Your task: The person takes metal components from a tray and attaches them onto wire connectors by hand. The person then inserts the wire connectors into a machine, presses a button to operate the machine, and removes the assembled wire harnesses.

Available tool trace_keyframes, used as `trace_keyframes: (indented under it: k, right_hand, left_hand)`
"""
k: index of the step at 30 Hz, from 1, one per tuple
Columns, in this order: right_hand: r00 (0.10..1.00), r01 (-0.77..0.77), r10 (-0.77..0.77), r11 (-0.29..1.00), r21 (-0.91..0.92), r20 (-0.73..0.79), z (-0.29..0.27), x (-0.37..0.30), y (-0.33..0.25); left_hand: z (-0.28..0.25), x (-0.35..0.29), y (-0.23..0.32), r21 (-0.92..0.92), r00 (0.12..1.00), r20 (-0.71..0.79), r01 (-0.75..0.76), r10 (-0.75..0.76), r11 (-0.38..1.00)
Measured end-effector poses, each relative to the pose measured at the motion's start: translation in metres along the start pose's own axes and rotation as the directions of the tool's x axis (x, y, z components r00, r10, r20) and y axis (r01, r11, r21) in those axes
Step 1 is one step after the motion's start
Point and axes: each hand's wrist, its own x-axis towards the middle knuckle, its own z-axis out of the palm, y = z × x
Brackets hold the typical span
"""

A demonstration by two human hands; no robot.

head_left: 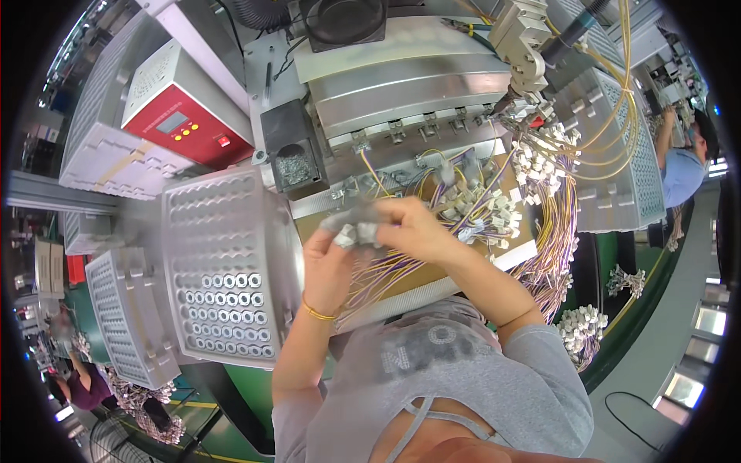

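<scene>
In front of my chest, my left hand (328, 262) and my right hand (413, 228) come together, fingers bent and pinched around small white wire connectors (356, 234). Grey coverings sit on some fingertips, and motion smears them. Purple and yellow wires (386, 278) run beneath both hands across a brown board (432, 284). Right of my right hand lies a heap of white connectors (486, 212) on their wires. Beyond the hands, a metal fixture (409, 96) carries a row of small clamps (397, 130), with one wired piece at its left end.
A black bin (293, 139) holds small metal parts. To the left stands a tray of round metal parts (224, 309), with a red and white control box (185, 116) behind it. Thick wire bundles (552, 239) hang at the right edge. Co-workers (683, 166) sit farther off.
</scene>
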Motion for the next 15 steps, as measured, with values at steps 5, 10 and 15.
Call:
trace_keyframes:
  k: [5, 10, 15]
  right_hand:
    - [0.856, 0.047, -0.055, 0.998, -0.029, -0.514, -0.022, 0.012, -0.002]
    - [0.753, 0.198, 0.006, 0.951, 0.236, -0.658, -0.038, 0.027, 0.011]
    - [0.729, 0.212, -0.012, 0.955, 0.208, -0.685, -0.033, 0.03, 0.012]
  left_hand:
    - [-0.022, 0.004, -0.044, 0.546, 0.982, 0.047, -0.177, 0.181, 0.819]
    - [-0.042, 0.005, -0.049, 0.899, 0.876, 0.437, -0.422, 0.203, -0.117]
    - [-0.041, 0.001, -0.027, 0.897, 0.87, 0.436, -0.441, 0.229, -0.031]
